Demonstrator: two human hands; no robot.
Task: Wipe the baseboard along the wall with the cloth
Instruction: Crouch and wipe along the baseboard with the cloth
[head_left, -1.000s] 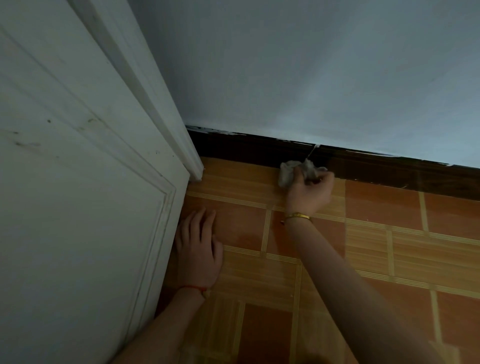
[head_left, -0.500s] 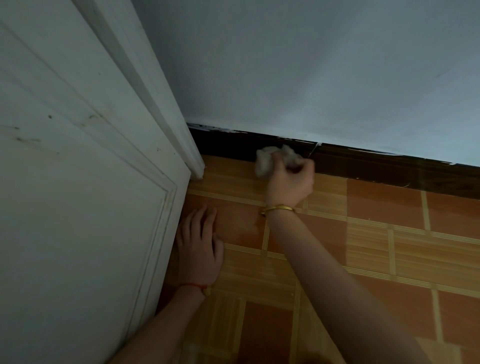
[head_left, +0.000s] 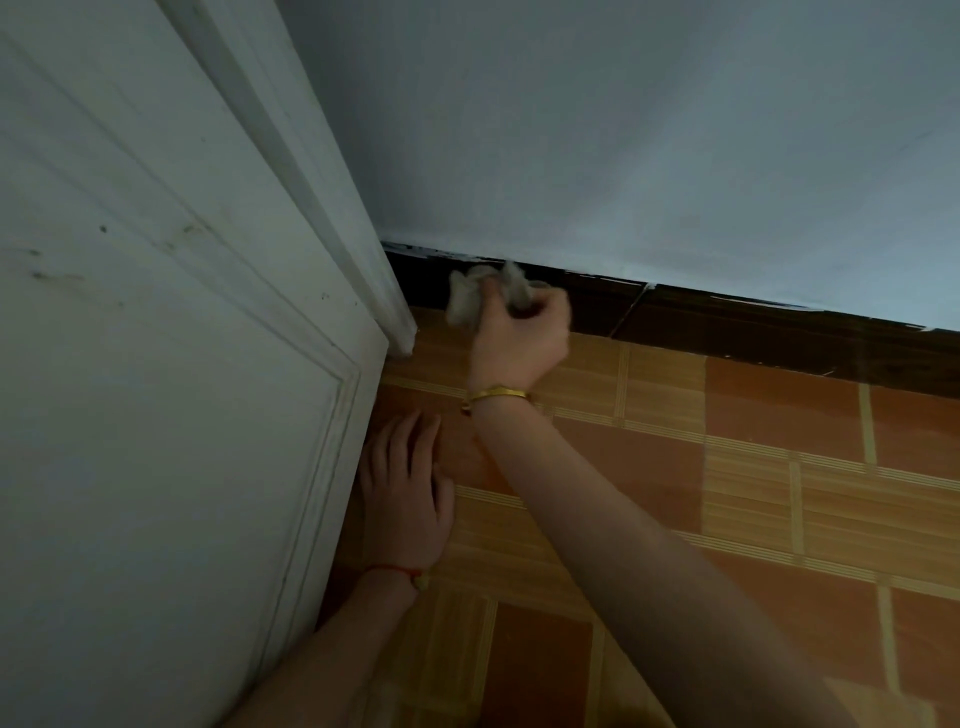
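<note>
A right hand (head_left: 517, 332) is gripping a soft, light, bunched cloth (head_left: 470, 297) in curled fingers against the dark baseboard (head_left: 727, 325), while the left hand (head_left: 402, 493) is resting flat, fingers straight, on the floor (head_left: 779, 493).

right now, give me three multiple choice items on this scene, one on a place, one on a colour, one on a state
1. Where is the cloth?
A. lying on the floor tiles
B. against the baseboard near the door frame
C. hung on the door

2. What colour is the bracelet on the wrist of the right hand?
A. gold
B. blue
C. black

3. How does the left hand lie?
A. clenched round a second cloth
B. raised against the wall
C. flat on the floor, fingers straight

Answers:
1. B, the bunched cloth sits on the dark strip just right of the frame.
2. A, the band shines gold.
3. C, its palm is down on the tiles beside the door, holding nothing.
</note>
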